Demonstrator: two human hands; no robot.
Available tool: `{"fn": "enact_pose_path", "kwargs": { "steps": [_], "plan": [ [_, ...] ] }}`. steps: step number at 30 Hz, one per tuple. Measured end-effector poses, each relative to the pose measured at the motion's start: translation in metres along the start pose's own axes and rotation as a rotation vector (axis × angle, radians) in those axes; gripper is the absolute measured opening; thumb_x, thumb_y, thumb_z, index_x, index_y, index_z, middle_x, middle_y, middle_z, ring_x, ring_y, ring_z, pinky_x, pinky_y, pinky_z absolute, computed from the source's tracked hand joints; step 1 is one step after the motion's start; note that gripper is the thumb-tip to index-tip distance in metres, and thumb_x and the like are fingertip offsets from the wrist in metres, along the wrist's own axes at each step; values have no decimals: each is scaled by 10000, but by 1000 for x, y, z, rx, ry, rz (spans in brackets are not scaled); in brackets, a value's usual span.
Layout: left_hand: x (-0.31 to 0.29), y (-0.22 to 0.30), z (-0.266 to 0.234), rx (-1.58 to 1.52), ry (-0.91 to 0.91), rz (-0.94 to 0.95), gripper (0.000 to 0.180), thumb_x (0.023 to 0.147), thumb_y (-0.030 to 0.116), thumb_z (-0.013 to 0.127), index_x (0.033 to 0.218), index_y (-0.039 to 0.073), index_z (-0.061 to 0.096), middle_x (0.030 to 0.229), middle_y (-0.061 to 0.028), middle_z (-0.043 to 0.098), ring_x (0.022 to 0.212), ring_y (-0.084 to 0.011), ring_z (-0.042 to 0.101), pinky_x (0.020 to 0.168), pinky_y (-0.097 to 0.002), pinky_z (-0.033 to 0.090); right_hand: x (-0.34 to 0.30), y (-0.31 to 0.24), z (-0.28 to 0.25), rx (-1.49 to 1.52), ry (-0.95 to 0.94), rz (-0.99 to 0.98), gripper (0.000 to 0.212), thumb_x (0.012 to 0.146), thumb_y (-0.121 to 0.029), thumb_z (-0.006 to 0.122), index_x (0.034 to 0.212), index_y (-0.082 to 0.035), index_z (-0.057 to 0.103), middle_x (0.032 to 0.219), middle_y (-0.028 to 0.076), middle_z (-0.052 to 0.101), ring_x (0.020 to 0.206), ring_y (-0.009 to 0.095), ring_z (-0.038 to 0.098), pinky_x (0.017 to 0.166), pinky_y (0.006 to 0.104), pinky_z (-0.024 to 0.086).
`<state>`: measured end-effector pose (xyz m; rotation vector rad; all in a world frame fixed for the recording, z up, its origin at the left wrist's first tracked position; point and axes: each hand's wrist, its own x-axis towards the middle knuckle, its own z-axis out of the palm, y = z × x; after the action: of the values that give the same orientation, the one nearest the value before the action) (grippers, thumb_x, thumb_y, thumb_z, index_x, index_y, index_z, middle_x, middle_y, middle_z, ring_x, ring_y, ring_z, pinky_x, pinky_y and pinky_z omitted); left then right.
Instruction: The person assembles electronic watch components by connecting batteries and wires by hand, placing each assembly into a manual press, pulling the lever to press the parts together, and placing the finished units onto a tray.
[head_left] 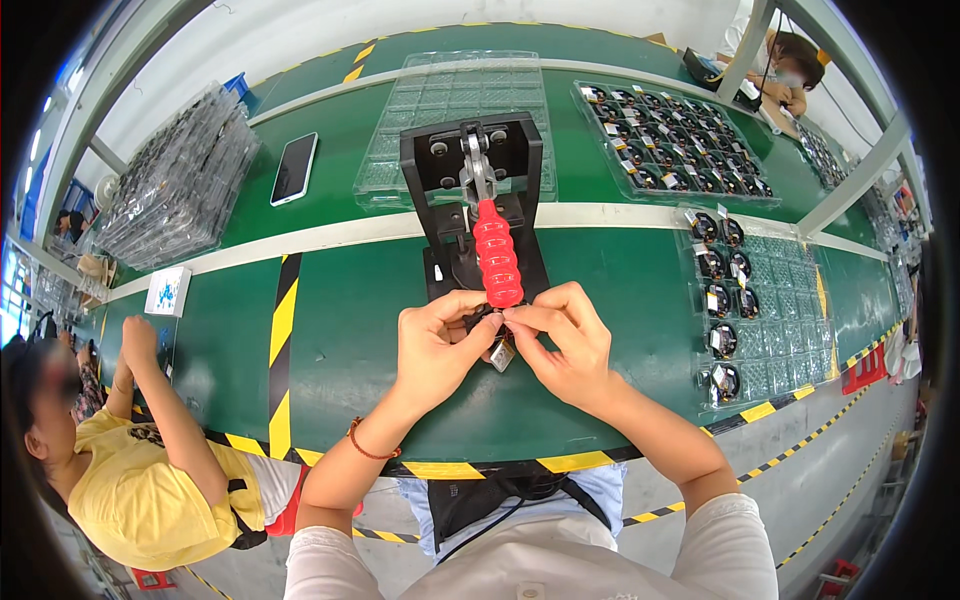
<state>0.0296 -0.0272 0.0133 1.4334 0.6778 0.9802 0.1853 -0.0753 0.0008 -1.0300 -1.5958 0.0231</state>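
Directly in front of me stands a black toggle clamp fixture (530,165) with a red ribbed handle (500,262) pointing down toward me. Below the handle's tip, my left hand (440,345) pinches a small black electronic part, mostly covered by the fingers. A small silver rectangular piece (502,356) hangs from it between the hands. My right hand (568,345) meets the left fingertips at the part, thumb and forefinger pressed together. What lies between those right fingertips is too small to make out.
To the right, a clear tray (775,330) holds several round black parts; a fuller tray (680,140) lies behind. An unfilled clear tray (400,120) sits behind the fixture. At left are a phone (295,168), stacked trays (180,180) and a seated person in yellow (150,490).
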Motion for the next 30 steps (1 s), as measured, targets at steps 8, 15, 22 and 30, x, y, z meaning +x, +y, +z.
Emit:
{"fn": "enact_pose_path", "kwargs": {
  "steps": [8,15,22,30],
  "plan": [
    [0,1,4,-70,50,-5,142,839,-46,606,978,-45,639,865,-66,670,670,-55,592,529,-186,477,0,-2,0,-21,3,-33,240,669,82,725,876,-27,666,794,63,522,620,144,541,496,250,429],
    [-1,-3,1,-50,53,-33,94,860,-19,574,937,-21,627,855,-53,669,685,-43,585,524,-172,458,-2,-1,0,-62,-42,-85,258,656,78,723,877,-39,661,776,61,531,602,144,543,484,248,433],
    [1,-4,4,-86,-5,-19,133,884,8,574,1007,-17,616,866,-37,653,663,-30,564,507,-168,449,-1,1,1,-16,-19,-35,233,703,84,704,901,-16,631,805,75,555,593,124,543,489,234,446],
    [1,-1,5,-102,-4,-79,138,883,7,576,1014,-24,611,856,-36,640,642,-31,552,503,-173,451,0,3,-1,50,-25,-4,260,722,91,692,946,-1,598,827,85,560,585,111,532,488,227,442]
  ]
}}
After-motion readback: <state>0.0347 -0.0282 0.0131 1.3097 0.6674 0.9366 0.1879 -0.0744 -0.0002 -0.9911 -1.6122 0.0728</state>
